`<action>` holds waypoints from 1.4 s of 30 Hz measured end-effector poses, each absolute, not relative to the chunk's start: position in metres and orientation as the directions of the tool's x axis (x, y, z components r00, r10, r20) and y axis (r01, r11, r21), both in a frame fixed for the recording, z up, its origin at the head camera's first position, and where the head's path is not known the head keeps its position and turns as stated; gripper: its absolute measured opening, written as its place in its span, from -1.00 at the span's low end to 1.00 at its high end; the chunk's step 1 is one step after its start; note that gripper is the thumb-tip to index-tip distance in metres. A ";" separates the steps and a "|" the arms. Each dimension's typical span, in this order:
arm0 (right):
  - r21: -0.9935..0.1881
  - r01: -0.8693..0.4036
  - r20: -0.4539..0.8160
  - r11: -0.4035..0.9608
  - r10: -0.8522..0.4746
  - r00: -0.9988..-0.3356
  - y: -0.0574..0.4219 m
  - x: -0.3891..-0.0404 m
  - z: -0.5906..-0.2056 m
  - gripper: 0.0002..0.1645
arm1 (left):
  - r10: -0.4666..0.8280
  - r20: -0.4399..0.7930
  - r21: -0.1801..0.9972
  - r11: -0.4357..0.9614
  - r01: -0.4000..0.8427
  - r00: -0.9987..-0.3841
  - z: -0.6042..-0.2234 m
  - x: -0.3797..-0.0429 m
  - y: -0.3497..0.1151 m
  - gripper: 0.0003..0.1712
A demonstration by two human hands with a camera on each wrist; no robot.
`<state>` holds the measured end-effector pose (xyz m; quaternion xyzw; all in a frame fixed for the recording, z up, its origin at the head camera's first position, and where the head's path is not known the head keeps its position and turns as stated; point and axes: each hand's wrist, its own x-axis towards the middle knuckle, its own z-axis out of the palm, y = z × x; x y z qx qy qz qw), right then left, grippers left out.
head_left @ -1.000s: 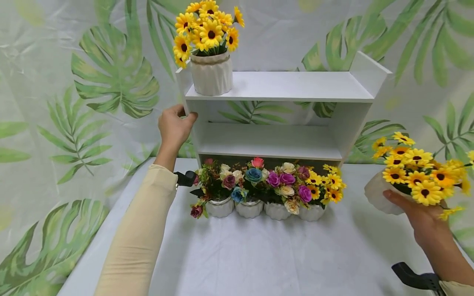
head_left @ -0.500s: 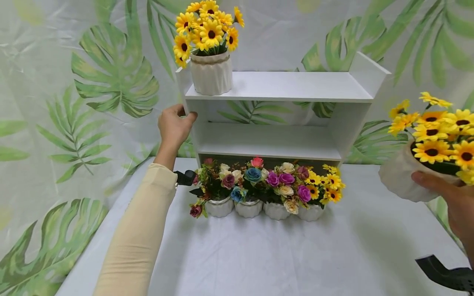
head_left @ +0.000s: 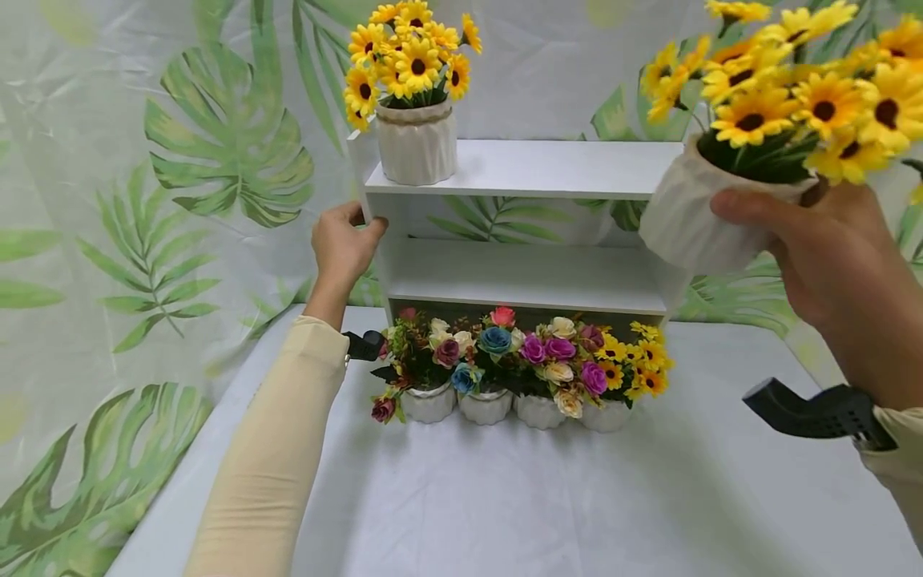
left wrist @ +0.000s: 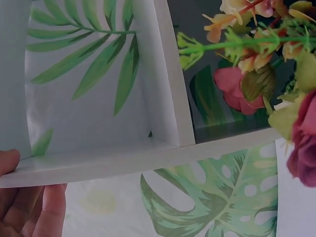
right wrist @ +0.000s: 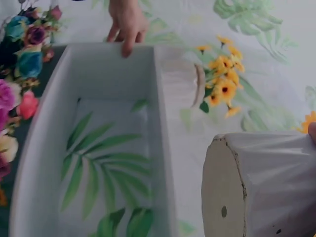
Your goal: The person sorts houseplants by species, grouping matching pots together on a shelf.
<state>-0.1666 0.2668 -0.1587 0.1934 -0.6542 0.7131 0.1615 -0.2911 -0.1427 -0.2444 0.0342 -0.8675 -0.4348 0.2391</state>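
My left hand grips the left side panel of the white shelf unit, thumb inside and fingers outside; the left wrist view shows its fingers at the panel edge. High on the right, my right hand holds a white ribbed pot of yellow sunflowers, tilted and overlapping the shelf's right end. The pot's underside, with a small hole, faces the right wrist view. Another sunflower pot stands at the left end of the top shelf.
On the white table, a row of several white pots with roses and small sunflowers stands before the lowest shelf. A leaf-printed cloth hangs behind. The middle shelf shows no pots.
My right hand has lifted the sunflower pot from low at the right, first outward, then up and leftward to the shelf's right end. My left hand keeps its grip on the side panel.
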 end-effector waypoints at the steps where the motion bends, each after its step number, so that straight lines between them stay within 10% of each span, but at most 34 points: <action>1: -0.870 -0.481 0.488 -0.104 -0.047 -0.872 0.260 -0.170 -0.153 -0.09 | -0.267 0.383 0.771 0.620 0.147 -0.884 -0.244 -0.291 -0.142 -0.63; 9: -0.925 -0.376 0.378 -0.059 -0.021 -0.926 0.223 -0.196 -0.123 -0.28 | -0.288 0.375 0.768 0.629 0.121 -0.881 -0.247 -0.288 -0.140 -0.67; 25: -0.928 -0.217 0.250 0.302 0.073 -0.965 0.173 -0.255 -0.104 -0.06 | -0.303 0.353 0.774 0.626 0.095 -0.885 -0.245 -0.290 -0.138 -0.64; 42: -0.956 -0.157 0.177 0.249 0.064 -0.982 0.131 -0.281 -0.110 -0.03 | -0.333 0.345 0.766 0.641 0.058 -0.878 -0.245 -0.289 -0.139 -0.70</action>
